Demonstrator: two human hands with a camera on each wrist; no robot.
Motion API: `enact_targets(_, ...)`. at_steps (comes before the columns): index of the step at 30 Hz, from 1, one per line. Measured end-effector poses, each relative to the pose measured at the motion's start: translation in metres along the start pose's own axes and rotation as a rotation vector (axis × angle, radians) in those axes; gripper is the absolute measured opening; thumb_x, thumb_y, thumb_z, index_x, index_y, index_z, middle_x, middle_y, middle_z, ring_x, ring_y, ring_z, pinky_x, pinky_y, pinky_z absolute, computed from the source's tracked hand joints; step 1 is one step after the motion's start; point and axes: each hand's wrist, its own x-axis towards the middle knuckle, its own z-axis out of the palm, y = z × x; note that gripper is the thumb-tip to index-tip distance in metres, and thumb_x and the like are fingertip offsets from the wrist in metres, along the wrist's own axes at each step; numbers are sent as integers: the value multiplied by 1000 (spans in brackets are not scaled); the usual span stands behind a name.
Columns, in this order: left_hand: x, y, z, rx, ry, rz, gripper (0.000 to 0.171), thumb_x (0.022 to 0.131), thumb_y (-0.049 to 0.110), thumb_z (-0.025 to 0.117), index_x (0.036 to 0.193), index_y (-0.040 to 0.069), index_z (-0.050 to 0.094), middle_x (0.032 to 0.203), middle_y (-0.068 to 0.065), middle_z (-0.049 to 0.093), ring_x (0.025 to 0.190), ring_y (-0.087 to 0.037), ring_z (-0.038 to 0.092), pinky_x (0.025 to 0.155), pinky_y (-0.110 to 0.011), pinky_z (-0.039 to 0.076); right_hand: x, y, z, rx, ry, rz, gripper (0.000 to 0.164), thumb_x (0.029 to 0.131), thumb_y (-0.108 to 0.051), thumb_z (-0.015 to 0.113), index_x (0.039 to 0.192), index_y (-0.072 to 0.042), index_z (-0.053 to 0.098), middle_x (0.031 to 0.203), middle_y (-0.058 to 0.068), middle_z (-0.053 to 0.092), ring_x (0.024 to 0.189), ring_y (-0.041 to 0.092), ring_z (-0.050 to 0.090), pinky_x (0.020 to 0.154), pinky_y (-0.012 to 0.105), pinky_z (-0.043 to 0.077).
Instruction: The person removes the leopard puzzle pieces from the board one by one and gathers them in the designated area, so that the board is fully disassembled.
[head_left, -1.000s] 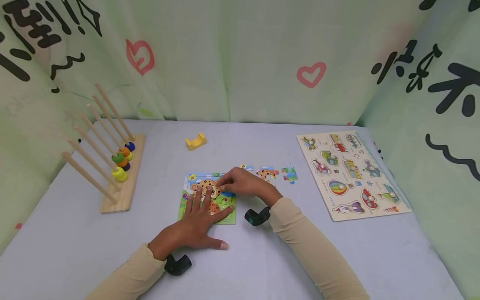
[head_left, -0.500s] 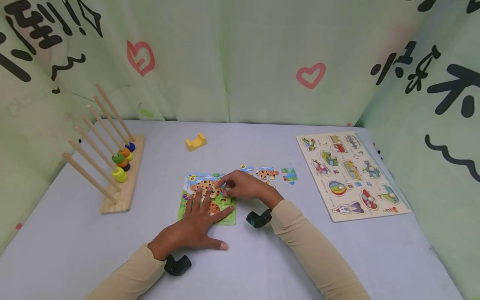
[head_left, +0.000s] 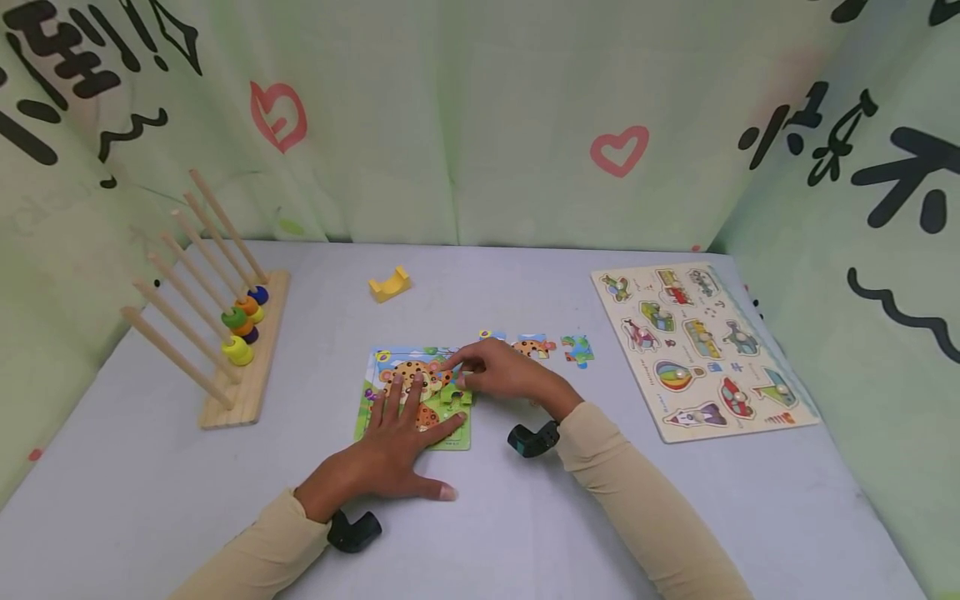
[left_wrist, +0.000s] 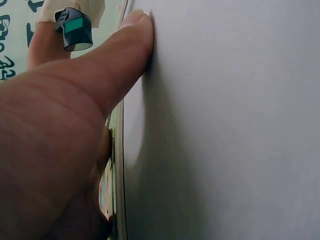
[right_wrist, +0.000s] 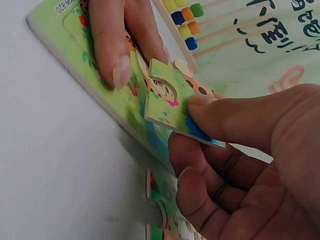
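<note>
Green-faced, a puzzle piece (right_wrist: 182, 112) is pinched between thumb and fingers of the right hand (head_left: 501, 371), the nearer hand to it. It hangs tilted over the right side of the puzzle board (head_left: 457, 437), just left of that hand; whether piece and board touch I can't tell. Its rounded notch points away from the pinch, toward the left hand (head_left: 393, 450), whose fingers lie spread across the board. The piece looks squarish, and the thumb hides too much to judge a long axis. Ahead of the pinching fingers and to their right, loose pieces (head_left: 578, 350) lie on the desk (head_left: 540, 517); farther out, a yellow block (head_left: 390, 288) sits ahead-left, a peg rack (head_left: 253, 392) well left, a picture board (head_left: 622, 310) well right.
</note>
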Motion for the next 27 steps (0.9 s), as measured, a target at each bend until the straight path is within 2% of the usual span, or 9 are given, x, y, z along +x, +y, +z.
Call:
enact_targets(4,0,0,0,1,6,1,92,75,74,65,152,36,33,158,-25,-13,139,-48,-23,107,-65,-7,-5,5,-5,-17,31,9,26,95,-6,62,120,-9,69,99,0,66,71,12,51,65,27,43)
enact_targets(9,0,1,-1,-2,-3,-11,93,74,74,65,152,37,30,158,-24,-15,139,-46,-24,108,-64,-9,-11,11,-12,-28,48,4,27,95,-6,61,121,-9,69,98,1,66,69,13,50,62,28,42)
enact_targets(15,1,1,-1,6,-6,-14,93,74,74,64,153,37,30,158,-25,-14,139,-47,-23,107,-65,-9,-18,12,-21,-37,70,6,27,96,-5,58,122,-6,67,95,2,65,72,15,53,64,30,45)
enact_targets(20,1,1,-1,14,-8,-19,94,74,75,63,153,38,29,158,-24,-14,139,-46,-24,107,-64,-9,-28,17,-27,-30,98,5,27,97,-5,57,121,-5,67,102,4,67,75,15,54,67,31,46)
enact_targets(23,1,2,-1,11,-13,-26,94,73,76,64,153,39,29,158,-23,-14,139,-46,-24,108,-64,-9,-34,22,-31,-17,114,6,28,97,-4,56,123,-4,66,109,5,67,70,14,51,66,31,44)
enact_targets(27,2,2,-1,12,-25,-43,95,72,76,63,152,40,28,159,-22,-13,140,-45,-23,108,-63,-10,-43,28,-36,1,122,32,28,97,-5,57,123,-5,66,100,5,66,65,15,48,63,31,43)
